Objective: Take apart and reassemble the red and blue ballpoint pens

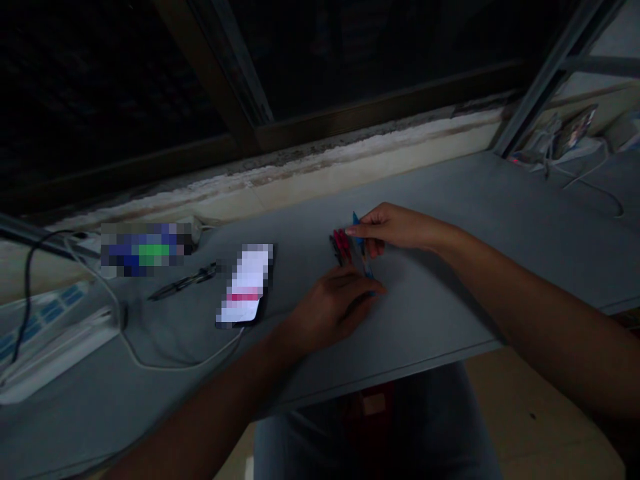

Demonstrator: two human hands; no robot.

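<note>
A blue pen stands tilted between my two hands over the grey desk. My right hand is closed, pinching its upper part between thumb and fingers. My left hand is closed around its lower end, and a bit of blue shows between thumb and forefinger. Just left of the blue pen lie red pens side by side, with a black pen at their left. My left hand covers the lower ends of these pens. The dim light hides finer detail.
A lit phone with a white cable lies to the left. Beyond it are dark pens and a blurred blue-green packet. A white power strip sits far left. Cables and small items crowd the right back corner.
</note>
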